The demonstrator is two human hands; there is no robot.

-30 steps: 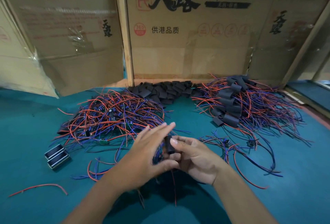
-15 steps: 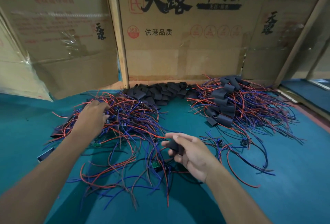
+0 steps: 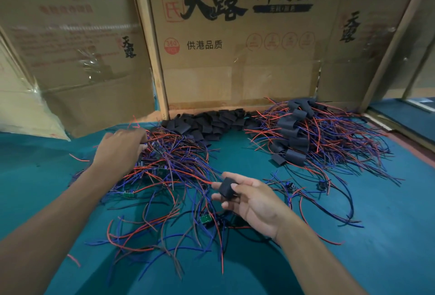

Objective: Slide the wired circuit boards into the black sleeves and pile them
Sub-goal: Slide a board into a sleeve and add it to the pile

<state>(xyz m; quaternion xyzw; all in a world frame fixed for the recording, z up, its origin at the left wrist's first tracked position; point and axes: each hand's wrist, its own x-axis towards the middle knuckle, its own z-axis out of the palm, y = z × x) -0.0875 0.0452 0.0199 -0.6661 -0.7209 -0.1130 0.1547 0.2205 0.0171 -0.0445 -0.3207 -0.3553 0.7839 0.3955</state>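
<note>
sleeve (image 3: 227,187): matt black | table (image 3: 388,212): teal cloth (felt-like) | boxes (image 3: 235,64): brown cardboard

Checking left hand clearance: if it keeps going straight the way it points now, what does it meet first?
The left hand points up-right into the tangle of unsleeved wired boards; its fingertips are already at those wires. Beyond lie the empty black sleeves, though depth is unclear.
</note>
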